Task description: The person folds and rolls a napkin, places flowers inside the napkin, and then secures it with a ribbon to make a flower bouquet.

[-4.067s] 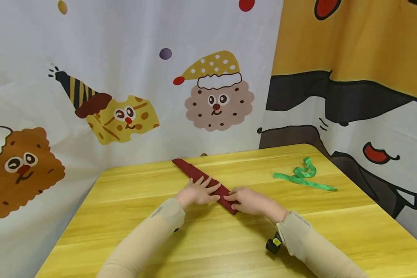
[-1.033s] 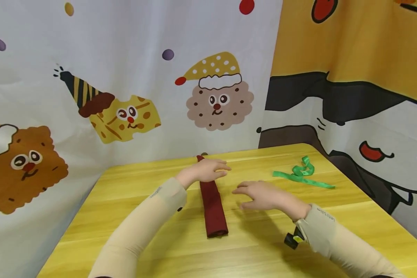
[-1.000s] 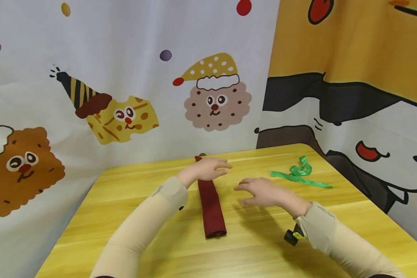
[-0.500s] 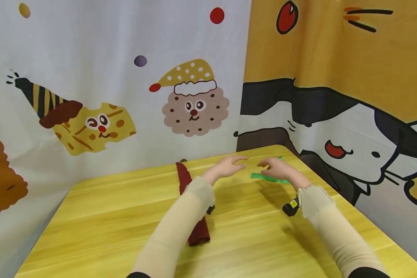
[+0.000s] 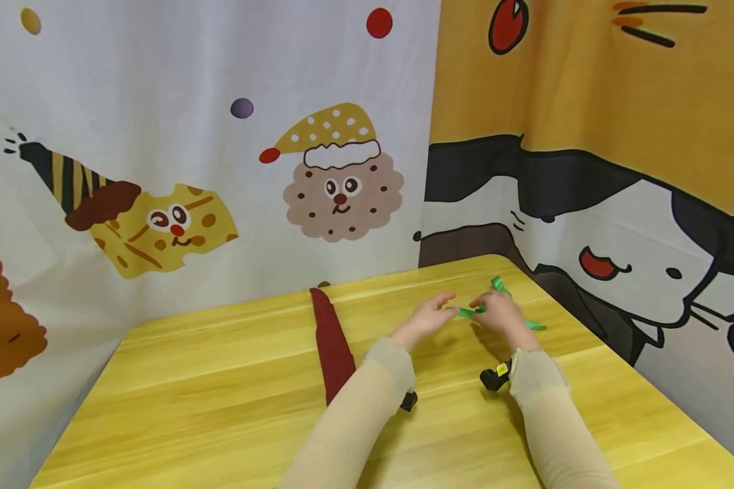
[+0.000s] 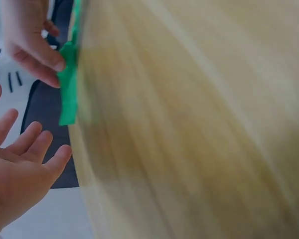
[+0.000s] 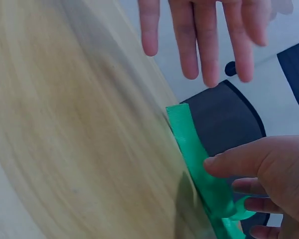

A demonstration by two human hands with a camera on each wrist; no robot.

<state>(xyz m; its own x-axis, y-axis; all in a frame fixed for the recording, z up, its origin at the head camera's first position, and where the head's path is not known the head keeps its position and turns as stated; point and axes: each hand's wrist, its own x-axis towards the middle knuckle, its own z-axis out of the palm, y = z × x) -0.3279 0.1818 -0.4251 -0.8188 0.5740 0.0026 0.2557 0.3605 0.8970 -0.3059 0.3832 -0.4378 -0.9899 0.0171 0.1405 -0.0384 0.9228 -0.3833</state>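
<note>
A green ribbon lies curled at the right side of the table, partly hidden by my right hand. In the right wrist view, the thumb of that hand overlaps the ribbon and its fingers curl in behind, pinching it. My left hand hovers beside the ribbon's free end, palm turned inward. Its fingers are spread and relaxed with nothing in them. To the left, a long folded strip of dark red cloth lies on the table, its near end behind my left sleeve.
The yellow wood-grain table ends at a white curtain printed with cartoon snacks. An orange and black cartoon curtain hangs along the right edge. Dark wrist cameras hang beneath both of my wrists.
Both hands have left the red cloth, which has been turned lengthwise, and moved right to the ribbon. My right hand has now taken hold of the ribbon. The head view has swung right.
</note>
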